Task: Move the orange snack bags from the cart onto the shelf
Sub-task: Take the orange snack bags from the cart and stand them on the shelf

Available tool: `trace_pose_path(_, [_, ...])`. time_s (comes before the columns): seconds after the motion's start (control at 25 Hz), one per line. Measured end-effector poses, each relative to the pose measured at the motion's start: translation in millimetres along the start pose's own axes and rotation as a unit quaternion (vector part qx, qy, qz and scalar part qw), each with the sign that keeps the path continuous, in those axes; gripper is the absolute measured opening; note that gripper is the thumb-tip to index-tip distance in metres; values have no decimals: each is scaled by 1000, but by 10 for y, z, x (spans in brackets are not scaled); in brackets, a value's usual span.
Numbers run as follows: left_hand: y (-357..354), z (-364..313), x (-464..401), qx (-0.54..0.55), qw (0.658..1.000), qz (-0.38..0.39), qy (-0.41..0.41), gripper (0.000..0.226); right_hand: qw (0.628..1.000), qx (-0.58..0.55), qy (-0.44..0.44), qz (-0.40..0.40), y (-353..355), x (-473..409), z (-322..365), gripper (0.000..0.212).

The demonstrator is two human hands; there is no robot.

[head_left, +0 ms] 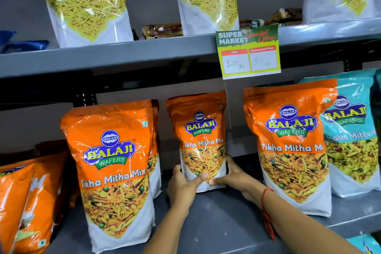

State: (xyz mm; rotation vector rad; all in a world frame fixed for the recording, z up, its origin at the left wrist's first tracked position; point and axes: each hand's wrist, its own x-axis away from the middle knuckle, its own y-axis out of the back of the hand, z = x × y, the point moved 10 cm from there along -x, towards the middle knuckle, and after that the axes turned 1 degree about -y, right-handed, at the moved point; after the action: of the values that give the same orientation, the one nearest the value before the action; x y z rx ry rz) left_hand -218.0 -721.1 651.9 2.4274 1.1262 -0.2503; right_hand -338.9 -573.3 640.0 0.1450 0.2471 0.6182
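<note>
**Two hands steady an orange snack bag on a grey shop shelf**

A person's view looks forward and down at a grey metal shelf [216, 218]. Both bare hands reach in from the bottom of the frame and grip one orange snack bag [201, 130] that stands upright towards the back of the shelf. The left hand [182, 186] clasps the bag's lower left edge, thumb laid across its front. The right hand [234, 175] clasps the lower right edge, fingers curled round the side and thumb on the front — the two thumbs nearly meet over the bag's clear window. A red thread [266, 196] circles the right wrist.

The held bag reads "Balaji Wafers, Tikha Mitha Mix". To its left a larger-looking front bag [115, 171] of the same kind stands upright near the shelf's edge, with another bag [155, 150] partly hidden just behind it. Further left, more orange bags [28, 202] lean over at a tilt. To the right of the held bag stands another upright orange bag [288, 146], and touching its right side is a teal bag [352, 140] of the same brand.

On the upper shelf [113, 57] stand three purple-and-white bags [86, 4] of thin yellow noodles, labelled "Aloo Sev". A green and yellow price tag [248, 53] hangs from that shelf's front edge, with handwritten prices of 100 and 50 — it sits above the gap between the held bag and the bag on its right.
</note>
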Motion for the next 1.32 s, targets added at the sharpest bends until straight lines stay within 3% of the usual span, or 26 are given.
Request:
trace_pose_path(0.48, [-133, 4, -23, -15, 999, 30, -2, 81, 1000, -19, -18, -12, 42, -24, -59, 111])
trace_pose_path(0.6, [-95, -6, 8, -14, 1000, 23, -8, 95, 999, -2, 7, -40, 75, 93, 38, 125])
trace_pose_path(0.68, [42, -131, 92, 7, 998, -39, -41, 90, 996, -7, 56, -70, 101, 292, 221, 117])
trace_pose_path(0.76, [167, -339, 264, 54, 986, -113, -107, 67, 982, 7, 154, -113, 133, 593, 517, 96])
trace_pose_path(0.84, [50, -608, 506, 105, 974, -119, -160, 46, 948, 56, 256, -181, 293, 1050, 815, 78])
trace_pose_path(0.96, [-519, -966, 709, 164, 971, 3, -176, 36, 870, 104, 367, -314, 788, 1788, 1124, 63])
trace_pose_path(1.04, [-1011, -1085, 819, 176, 967, 120, -140, 49, 832, 105, 371, -398, 1234, 2142, 1102, 62])
trace_pose_path(1.16, [-1521, -966, 961, 177, 950, 252, -55, 76, 867, 120, 254, -411, 1730, 2174, 758, 75])
trace_pose_path(1.32, [-1687, -756, 964, 181, 948, 262, 12, 75, 946, 178, 128, -240, 1792, 1926, 242, 85])
